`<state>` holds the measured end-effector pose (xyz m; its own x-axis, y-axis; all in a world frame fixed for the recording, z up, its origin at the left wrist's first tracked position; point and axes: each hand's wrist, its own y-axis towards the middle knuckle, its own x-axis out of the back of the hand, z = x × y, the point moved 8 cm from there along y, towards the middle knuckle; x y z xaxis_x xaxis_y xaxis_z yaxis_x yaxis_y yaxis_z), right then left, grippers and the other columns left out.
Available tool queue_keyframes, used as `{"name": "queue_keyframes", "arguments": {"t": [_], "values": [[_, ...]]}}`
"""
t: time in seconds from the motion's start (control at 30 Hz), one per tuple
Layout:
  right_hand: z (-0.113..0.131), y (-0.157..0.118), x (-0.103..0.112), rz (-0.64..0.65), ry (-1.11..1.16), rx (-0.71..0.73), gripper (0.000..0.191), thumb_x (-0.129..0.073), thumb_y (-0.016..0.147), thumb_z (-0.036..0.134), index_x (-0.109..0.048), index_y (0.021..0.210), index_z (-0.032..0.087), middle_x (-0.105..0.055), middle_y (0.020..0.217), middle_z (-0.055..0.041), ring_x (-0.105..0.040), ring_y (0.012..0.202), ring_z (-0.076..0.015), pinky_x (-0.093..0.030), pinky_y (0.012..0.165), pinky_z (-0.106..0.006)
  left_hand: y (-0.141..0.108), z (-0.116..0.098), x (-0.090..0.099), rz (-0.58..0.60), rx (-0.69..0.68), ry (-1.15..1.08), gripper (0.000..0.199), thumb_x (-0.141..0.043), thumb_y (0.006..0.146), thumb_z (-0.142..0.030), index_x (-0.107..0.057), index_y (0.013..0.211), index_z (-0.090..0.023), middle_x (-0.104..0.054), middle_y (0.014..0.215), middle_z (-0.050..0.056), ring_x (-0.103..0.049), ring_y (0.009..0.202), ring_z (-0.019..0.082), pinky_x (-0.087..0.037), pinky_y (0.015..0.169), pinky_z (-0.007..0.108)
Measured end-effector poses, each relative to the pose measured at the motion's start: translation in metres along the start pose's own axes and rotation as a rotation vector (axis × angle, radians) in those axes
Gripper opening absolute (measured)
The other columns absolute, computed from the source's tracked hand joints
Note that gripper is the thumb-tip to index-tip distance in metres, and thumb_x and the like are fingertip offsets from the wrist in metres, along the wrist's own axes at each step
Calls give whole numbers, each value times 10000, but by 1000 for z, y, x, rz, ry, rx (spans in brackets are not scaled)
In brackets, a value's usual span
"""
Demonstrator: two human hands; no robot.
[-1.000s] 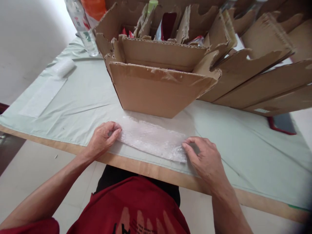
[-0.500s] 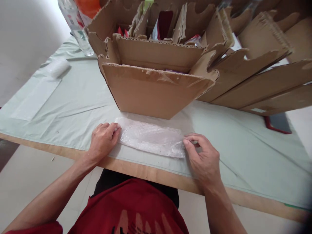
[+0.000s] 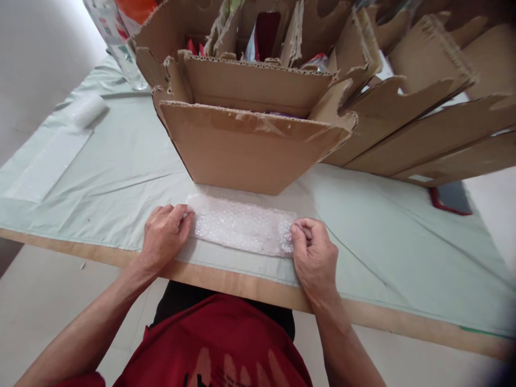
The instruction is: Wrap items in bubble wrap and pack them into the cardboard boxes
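A flat strip of clear bubble wrap (image 3: 242, 223) lies on the pale green cloth between my hands, close to the table's front edge. My left hand (image 3: 166, 234) pinches its left end between thumb and fingers. At the other end, my right hand (image 3: 316, 252) is closed on the right edge, where the plastic is crumpled. Whether anything lies inside the bubble wrap I cannot tell.
Just beyond stands a cardboard box (image 3: 250, 148) with cut compartments. More cardboard holders (image 3: 419, 129) stand to the right, near a red-edged dark object (image 3: 451, 198). A bubble wrap roll (image 3: 86, 110) and a plastic bottle (image 3: 121, 54) are at the left.
My right hand has moved slightly left and its fingers have closed tighter on the bubble wrap's right end. The strip looks flatter. The whole view has shifted a little.
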<state>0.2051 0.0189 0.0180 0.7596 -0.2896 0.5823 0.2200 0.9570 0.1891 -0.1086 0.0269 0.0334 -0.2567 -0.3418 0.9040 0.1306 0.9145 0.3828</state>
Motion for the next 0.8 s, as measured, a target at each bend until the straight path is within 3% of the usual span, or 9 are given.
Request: {"name": "queue_keyframes", "arguments": {"t": [0.23,0.37,0.47,0.6,0.8], "values": [[-4,5,3,-81,-134,0,313,-562,932,487,-669,988,198,-753,849,-70,-710,736,-223,-534,684,-333,6,-6,1,-9,-25,107,285,-482,973,-254,-719,842,-166,-686,632,59,-627,590,224,-457,674,343],[-8,2,1,45,16,-118,486,-636,875,581,-663,1142,176,-701,750,-24,-629,593,-180,-529,598,-315,7,-7,3,-29,-22,160,285,-485,964,-253,-719,823,-172,-670,609,58,-627,580,222,-453,658,333],[-8,-6,1,125,26,-113,655,-704,825,552,-585,1345,171,-714,841,-25,-630,639,-175,-556,660,-336,6,-7,2,-25,-6,164,288,-481,963,-258,-715,817,-176,-663,606,57,-625,580,225,-458,663,334],[-9,-10,1,57,-76,-39,567,-636,887,479,-589,1363,176,-727,908,-54,-685,793,-211,-562,802,-391,7,-6,3,-16,9,159,303,-473,967,-264,-714,810,-170,-662,602,68,-627,578,237,-455,648,338],[-7,-8,0,-25,-143,-25,540,-608,894,470,-596,1351,183,-727,897,-57,-692,791,-222,-559,752,-378,9,-5,2,22,20,166,312,-468,967,-262,-727,818,-172,-667,598,71,-652,602,251,-457,648,341]]}}
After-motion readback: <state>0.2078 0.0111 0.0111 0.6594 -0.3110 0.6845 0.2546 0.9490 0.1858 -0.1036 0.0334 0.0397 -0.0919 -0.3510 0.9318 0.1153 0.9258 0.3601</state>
